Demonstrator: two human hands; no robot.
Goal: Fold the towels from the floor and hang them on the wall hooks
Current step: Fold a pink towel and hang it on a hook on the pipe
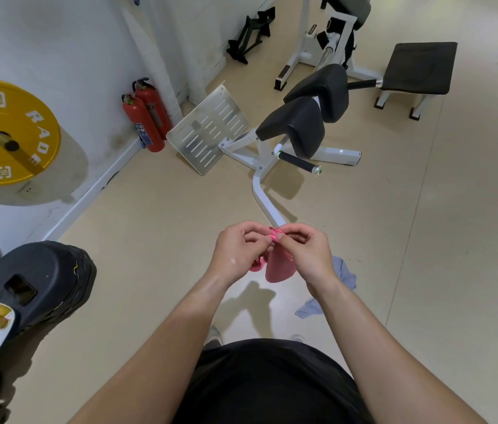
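- Your left hand and right hand were close together, both pinching the top edge of a pink towel, which hung between them above the beige floor.
- A grey-blue towel lay crumpled on the floor beside your right wrist.
- Two red fire extinguishers stood against the white wall, near a yellow weight plate and a black-padded machine.

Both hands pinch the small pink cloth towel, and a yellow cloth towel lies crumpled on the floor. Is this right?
No. In the head view the crumpled cloth towel is grey-blue, not yellow; the left hand and right hand do pinch the small pink cloth towel.
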